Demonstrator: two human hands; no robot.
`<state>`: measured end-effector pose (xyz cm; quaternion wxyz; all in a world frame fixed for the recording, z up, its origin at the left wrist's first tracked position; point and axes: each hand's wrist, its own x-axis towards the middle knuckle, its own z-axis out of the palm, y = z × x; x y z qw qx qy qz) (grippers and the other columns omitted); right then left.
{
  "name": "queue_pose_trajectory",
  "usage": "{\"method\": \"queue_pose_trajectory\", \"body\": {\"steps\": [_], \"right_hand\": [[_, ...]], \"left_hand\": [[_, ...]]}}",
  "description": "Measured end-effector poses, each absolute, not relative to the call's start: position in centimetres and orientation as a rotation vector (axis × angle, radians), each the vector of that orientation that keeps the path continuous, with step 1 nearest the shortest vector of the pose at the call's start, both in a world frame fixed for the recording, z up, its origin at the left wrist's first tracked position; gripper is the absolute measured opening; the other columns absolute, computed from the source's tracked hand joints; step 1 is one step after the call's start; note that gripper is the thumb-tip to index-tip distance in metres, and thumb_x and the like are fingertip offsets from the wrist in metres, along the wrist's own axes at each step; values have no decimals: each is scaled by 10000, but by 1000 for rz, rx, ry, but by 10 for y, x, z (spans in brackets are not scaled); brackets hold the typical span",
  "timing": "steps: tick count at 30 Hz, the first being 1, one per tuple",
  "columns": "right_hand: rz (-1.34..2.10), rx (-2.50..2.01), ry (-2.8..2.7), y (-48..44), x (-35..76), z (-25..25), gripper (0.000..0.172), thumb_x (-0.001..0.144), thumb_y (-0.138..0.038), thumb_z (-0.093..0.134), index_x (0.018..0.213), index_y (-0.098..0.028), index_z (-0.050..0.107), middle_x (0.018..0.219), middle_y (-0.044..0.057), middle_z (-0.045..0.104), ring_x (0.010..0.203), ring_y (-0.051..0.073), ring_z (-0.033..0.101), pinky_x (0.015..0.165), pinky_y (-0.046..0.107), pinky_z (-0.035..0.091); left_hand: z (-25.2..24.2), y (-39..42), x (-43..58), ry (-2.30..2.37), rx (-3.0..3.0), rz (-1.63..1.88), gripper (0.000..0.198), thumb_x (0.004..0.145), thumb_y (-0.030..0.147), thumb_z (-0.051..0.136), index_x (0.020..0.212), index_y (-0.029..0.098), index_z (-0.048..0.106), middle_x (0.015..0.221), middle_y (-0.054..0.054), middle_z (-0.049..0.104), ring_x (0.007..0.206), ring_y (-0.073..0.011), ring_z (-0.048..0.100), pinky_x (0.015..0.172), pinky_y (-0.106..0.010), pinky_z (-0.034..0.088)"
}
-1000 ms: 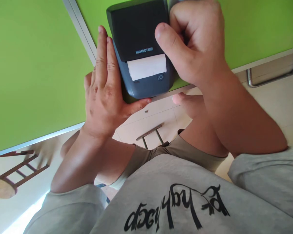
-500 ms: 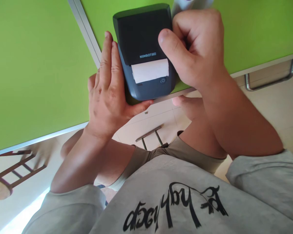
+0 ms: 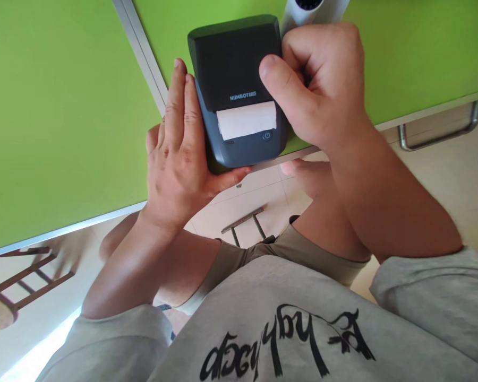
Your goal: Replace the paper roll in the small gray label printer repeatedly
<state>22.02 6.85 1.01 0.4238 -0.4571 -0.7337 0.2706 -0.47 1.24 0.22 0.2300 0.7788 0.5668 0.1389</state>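
A dark label printer [image 3: 235, 69] marked NIIMBOT lies on the green table at its near edge. A strip of white label paper [image 3: 247, 121] sticks out of its front slot, just above a round power button [image 3: 267, 136]. Along the printer's left side my left hand [image 3: 179, 159] lies with straight fingers, its thumb stretched along the near end. My right hand [image 3: 324, 79] is closed at the right side, thumb on the black lid and the other fingers curled; their tips are hidden.
Behind my right hand lies a white roll [image 3: 298, 18] with a dark hollow end. A metal strip [image 3: 141, 55] divides the green tabletop [image 3: 63, 116]. Below the table are a wooden stool [image 3: 27, 286] at left and a bent metal tube [image 3: 442, 132] at right.
The printer and both hands sit slightly lower in the view, and more of the white roll's end shows. My hands' hold on the printer looks the same.
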Motion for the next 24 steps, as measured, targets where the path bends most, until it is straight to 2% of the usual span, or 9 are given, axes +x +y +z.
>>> {"method": "queue_pose_trajectory", "body": {"steps": [6, 8, 12, 15, 19, 22, 24], "right_hand": [[697, -1240, -1831, 66, 220, 14, 510, 931, -204, 663, 596, -255, 281, 545, -72, 238, 558, 97, 210, 597, 314, 245], [702, -1270, -1829, 65, 220, 15, 515, 934, -199, 663, 597, -256, 279, 541, -76, 234, 552, 99, 206, 590, 314, 244], [717, -1219, -1795, 66, 220, 13, 508, 930, -211, 658, 596, -266, 279, 543, -85, 227, 543, 98, 191, 572, 317, 217], [698, -1162, -1808, 68, 221, 11, 501, 931, -252, 654, 598, -279, 282, 540, -89, 224, 536, 99, 184, 560, 322, 208], [678, -1206, -1790, 69, 220, 12, 559, 910, -208, 683, 559, -295, 256, 513, -97, 186, 523, 98, 158, 535, 329, 190], [672, -1259, -1750, 68, 218, 15, 651, 922, -179, 699, 518, -298, 203, 492, -102, 122, 511, 94, 117, 530, 329, 179], [674, -1262, -1718, 68, 217, 15, 666, 936, -164, 693, 510, -292, 197, 473, -101, 141, 499, 90, 131, 542, 331, 172]], "left_hand": [[3, 12, -5, 1552, 2125, 373, 1346, 700, 1020, 529, 1717, 224, 151, 1804, -69, 136, 1672, -409, 93, 1268, -565, 319], [4, 10, -5, 1556, 2123, 379, 1302, 720, 996, 548, 1718, 260, 150, 1801, -67, 157, 1674, -393, 101, 1267, -570, 338], [9, 7, -5, 1539, 2115, 416, 1179, 772, 924, 594, 1706, 332, 182, 1761, -79, 292, 1639, -374, 265, 1265, -571, 378], [12, 7, -6, 1514, 2126, 437, 1144, 792, 904, 605, 1692, 290, 256, 1735, -112, 347, 1613, -377, 332, 1269, -545, 387], [12, 11, -8, 1437, 2176, 505, 1177, 786, 900, 630, 1659, 167, 339, 1713, -157, 385, 1600, -360, 364, 1304, -494, 361], [14, 12, -8, 1443, 2176, 527, 1121, 790, 884, 649, 1653, 226, 366, 1703, -107, 415, 1592, -337, 386, 1308, -488, 367], [15, 12, -8, 1436, 2158, 545, 1078, 790, 875, 659, 1649, 287, 376, 1702, -67, 420, 1589, -336, 393, 1305, -497, 372]]}}
